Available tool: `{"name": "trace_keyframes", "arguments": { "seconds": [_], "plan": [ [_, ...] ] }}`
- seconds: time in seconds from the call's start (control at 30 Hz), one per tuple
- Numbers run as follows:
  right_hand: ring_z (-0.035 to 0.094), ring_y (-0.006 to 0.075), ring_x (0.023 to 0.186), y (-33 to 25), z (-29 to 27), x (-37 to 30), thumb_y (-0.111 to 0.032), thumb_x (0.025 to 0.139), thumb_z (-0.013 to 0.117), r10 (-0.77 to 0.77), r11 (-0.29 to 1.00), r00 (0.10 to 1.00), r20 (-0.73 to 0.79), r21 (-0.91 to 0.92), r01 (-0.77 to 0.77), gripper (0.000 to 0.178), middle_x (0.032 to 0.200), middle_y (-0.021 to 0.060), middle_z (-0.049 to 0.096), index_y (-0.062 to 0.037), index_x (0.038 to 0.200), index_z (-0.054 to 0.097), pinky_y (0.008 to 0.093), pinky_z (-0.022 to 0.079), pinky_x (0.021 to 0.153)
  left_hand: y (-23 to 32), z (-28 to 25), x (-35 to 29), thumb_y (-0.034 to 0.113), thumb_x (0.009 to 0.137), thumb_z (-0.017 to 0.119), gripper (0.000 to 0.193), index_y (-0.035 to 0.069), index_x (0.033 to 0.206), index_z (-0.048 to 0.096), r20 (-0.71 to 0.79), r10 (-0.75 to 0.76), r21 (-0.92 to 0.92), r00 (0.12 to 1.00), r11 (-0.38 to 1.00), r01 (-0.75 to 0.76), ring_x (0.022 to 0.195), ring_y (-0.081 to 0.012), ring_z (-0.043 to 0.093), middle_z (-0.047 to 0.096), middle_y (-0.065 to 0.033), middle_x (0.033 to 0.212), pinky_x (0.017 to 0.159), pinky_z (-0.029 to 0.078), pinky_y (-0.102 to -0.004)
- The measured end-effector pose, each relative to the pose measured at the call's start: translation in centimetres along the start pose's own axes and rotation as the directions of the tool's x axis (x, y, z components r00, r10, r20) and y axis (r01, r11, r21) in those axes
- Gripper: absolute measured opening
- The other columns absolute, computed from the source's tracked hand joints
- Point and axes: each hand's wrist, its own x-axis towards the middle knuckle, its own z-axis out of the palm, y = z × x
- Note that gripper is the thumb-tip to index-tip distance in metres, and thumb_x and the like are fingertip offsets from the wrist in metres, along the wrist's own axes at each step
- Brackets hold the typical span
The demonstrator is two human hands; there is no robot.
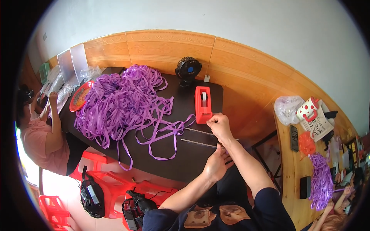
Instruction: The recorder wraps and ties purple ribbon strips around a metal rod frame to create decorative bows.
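Note:
My right hand is closed in a pinch at the front end of a red tape dispenser with a white roll in it. What lies between its fingertips is too small to make out. Closer to me, my left hand is turned partly palm up with its fingers curled; a trace of purple shows by them, but its grip is hidden. Two thin twisted rods lie side by side on the dark table, reaching under my hands. Loops of purple ribbon trail from a large heap toward the rods.
A black fan stands behind the dispenser, and a red plate beside the heap. Another person works at the left. On a wooden table at right lie purple ribbon, a phone and bags. Red stools stand below.

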Motion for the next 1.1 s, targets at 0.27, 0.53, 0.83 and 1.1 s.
{"name": "trace_keyframes", "arguments": {
  "seconds": [0.27, 0.53, 0.83, 1.1],
  "plan": [
    [0.051, 0.0163, 0.105, -2.6, -9.8, -1.1, -0.006, 0.084, 0.060, 0.058, 0.966, 0.863, 0.502, 0.190, -0.176, 0.009, 0.120, 0.0138, 0.054, 0.0011, 0.079, 0.062, 0.0288, 0.039, 0.086, 0.0, -0.2, 0.1, 0.056, 0.094, 0.029, 0.071, -0.003, 0.135, 0.031, -0.090, -0.017, 0.051, 0.996, 0.998, 0.022, 0.119, -0.0288, 0.042, 0.043, -0.0158, 0.133, 0.098, 0.032, -0.0410],
    [0.045, 0.0216, 0.104, -0.1, -12.4, -2.2, -0.011, 0.085, 0.060, 0.053, 0.999, 0.627, 0.777, -0.043, -0.031, 0.009, 0.110, 0.0082, 0.059, -0.0037, 0.082, 0.064, 0.0350, 0.034, 0.092, 0.1, -0.2, 0.2, 0.056, 0.095, 0.028, 0.073, -0.004, 0.136, 0.028, -0.075, -0.005, 0.123, 0.997, 0.992, 0.014, 0.119, -0.0289, 0.042, 0.041, -0.0169, 0.134, 0.098, 0.032, -0.0410],
    [0.044, 0.0215, 0.092, 1.0, -12.1, -2.2, -0.012, 0.082, 0.063, -0.005, 0.983, 0.669, 0.743, -0.118, 0.138, 0.010, 0.086, 0.0027, 0.056, -0.0054, 0.075, 0.059, 0.0347, 0.034, 0.087, 0.1, 0.0, 0.0, 0.054, 0.096, 0.027, 0.073, -0.005, 0.138, 0.025, -0.071, 0.001, 0.152, 0.998, 0.988, 0.010, 0.120, -0.0291, 0.041, 0.039, -0.0178, 0.136, 0.098, 0.033, -0.0396],
    [0.045, 0.0214, 0.091, 1.8, -11.6, -2.6, -0.012, 0.080, 0.064, -0.007, 0.984, 0.721, 0.693, -0.124, 0.128, 0.012, 0.083, 0.0034, 0.057, -0.0049, 0.071, 0.059, 0.0350, 0.036, 0.085, 0.1, 0.4, 0.1, 0.052, 0.097, 0.030, 0.059, 0.001, 0.124, 0.042, -0.110, 0.008, 0.111, 0.994, 0.994, 0.004, 0.111, -0.0241, 0.046, 0.047, -0.0131, 0.126, 0.091, 0.036, -0.0378]
  ]
}}
